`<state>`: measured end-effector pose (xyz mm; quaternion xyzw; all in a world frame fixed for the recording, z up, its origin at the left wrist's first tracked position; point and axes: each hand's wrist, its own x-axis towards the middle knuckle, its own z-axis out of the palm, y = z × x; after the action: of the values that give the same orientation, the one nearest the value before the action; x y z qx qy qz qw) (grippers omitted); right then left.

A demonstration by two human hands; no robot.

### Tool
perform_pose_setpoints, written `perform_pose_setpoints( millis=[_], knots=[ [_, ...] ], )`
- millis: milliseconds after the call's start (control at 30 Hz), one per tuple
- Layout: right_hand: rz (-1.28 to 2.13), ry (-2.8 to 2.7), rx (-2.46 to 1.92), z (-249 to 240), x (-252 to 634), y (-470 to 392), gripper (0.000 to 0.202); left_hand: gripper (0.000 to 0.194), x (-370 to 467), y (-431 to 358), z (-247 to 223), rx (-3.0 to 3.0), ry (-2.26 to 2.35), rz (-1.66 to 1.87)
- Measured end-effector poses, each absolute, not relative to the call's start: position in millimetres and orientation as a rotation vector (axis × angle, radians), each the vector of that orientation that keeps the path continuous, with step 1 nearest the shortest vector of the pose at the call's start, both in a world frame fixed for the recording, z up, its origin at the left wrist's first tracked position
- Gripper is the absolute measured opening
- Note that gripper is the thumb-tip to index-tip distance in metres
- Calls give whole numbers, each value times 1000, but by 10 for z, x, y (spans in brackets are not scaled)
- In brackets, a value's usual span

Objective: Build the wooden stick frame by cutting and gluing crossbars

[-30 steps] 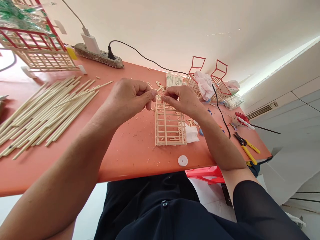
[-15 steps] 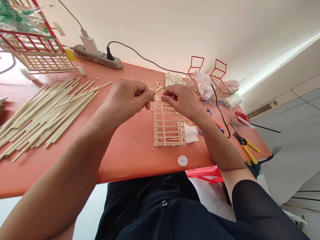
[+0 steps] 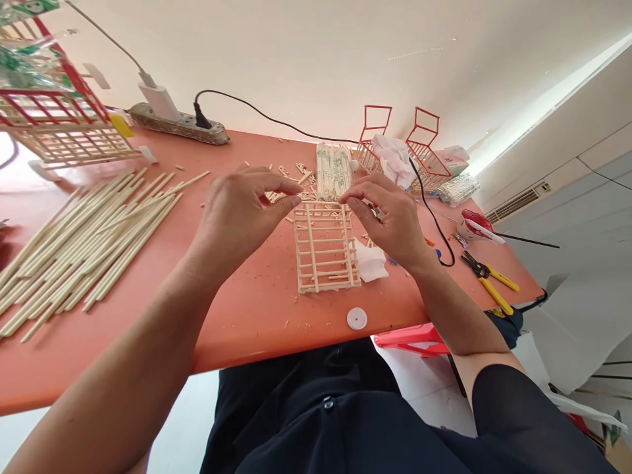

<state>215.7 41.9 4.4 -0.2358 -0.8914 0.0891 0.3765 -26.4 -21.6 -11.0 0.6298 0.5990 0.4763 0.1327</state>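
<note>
A small frame of thin wooden sticks (image 3: 328, 251), built like a grid, lies on the orange table. Over its far left corner is my left hand (image 3: 247, 214), thumb and forefinger stretched out and slightly apart, with nothing visible between them. My right hand (image 3: 392, 217) is at the frame's far right corner, its thumb and fingertips brought close together in a pinch. Whatever that pinch may hold is too small to make out. Beyond the frame are short wooden stick pieces (image 3: 303, 174) and a bundle of sticks in a printed wrapper (image 3: 334, 170).
Long wooden sticks (image 3: 99, 237) lie in a pile at left. A power strip (image 3: 207, 129) sits by the wall. White tissue (image 3: 371, 261) and a white disc (image 3: 357, 318) are near the frame. Yellow-handled pliers (image 3: 494, 283) and red-topped stick models (image 3: 428, 155) stand right.
My hands have parted from close together above the frame's far end. The left finger and thumb have opened; the right hand has shifted rightward. The view has moved slightly.
</note>
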Motion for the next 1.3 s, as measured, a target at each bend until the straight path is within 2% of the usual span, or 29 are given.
perform_pose_setpoints(
  millis=[167,433,633,800,1100,1300],
  knots=[
    [94,-2340,-416,-162,2235,354,27,28,-284,-121,-212,1640,1700,1362],
    [-122,-2460,-206,-373,2230,273,30,72,-318,-41,-393,1426,1449,1290],
    [-180,-2426,-131,-355,2195,193,24,83,-278,-32,-450,1349,1371,1247],
    [-154,-2425,-130,-334,2212,170,25,81,-227,-28,-443,1298,1371,1252],
    [-134,-2496,-126,-339,2221,125,26,55,-188,-39,-425,1345,1426,1257],
    [-116,-2474,-123,-346,2206,112,23,46,-168,-48,-412,1376,1453,1236]
  ],
)
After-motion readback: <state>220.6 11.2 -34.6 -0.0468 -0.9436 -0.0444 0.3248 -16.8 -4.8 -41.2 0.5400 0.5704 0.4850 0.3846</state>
